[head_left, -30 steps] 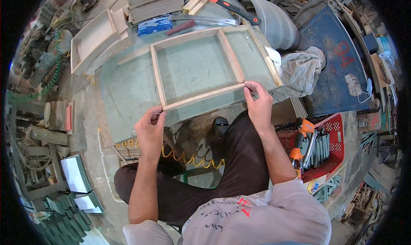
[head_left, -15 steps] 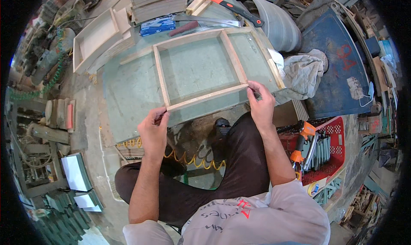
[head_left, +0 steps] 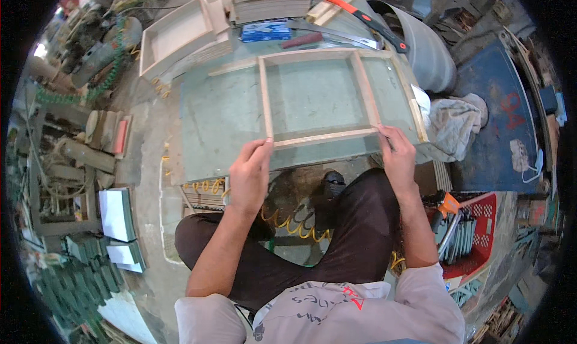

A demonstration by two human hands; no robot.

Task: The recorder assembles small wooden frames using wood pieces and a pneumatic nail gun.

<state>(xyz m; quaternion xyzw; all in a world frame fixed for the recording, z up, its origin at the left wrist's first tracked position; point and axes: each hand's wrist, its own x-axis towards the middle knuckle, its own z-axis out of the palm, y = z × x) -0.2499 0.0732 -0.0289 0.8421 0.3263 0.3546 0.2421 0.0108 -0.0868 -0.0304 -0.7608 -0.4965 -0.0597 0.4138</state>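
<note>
On the pale green worktop [head_left: 219, 112] lies a light wooden frame [head_left: 324, 138]. Two cross pieces join its near rail to a longer far rail, which runs out past them on both sides. My left hand [head_left: 249, 172] is closed at the near left corner, thumb and fingers pinching the wood. At the near right corner my right hand [head_left: 398, 156] pinches the joint between the rail and the right cross piece. A loose thin wooden strip [head_left: 409, 94] lies just right of the frame.
Behind the frame are a handsaw [head_left: 366, 22], a blue box [head_left: 266, 30] and stacked wooden drawers [head_left: 180, 34]. A crumpled cloth [head_left: 454, 124] hangs at the right edge. Near my right knee stands a red crate [head_left: 481, 239] with an orange tool [head_left: 448, 204]. A yellow coiled hose [head_left: 294, 227] hangs below.
The view has swung, so the worktop and both hands appear further right. Both hands keep their places at the frame's near corners.
</note>
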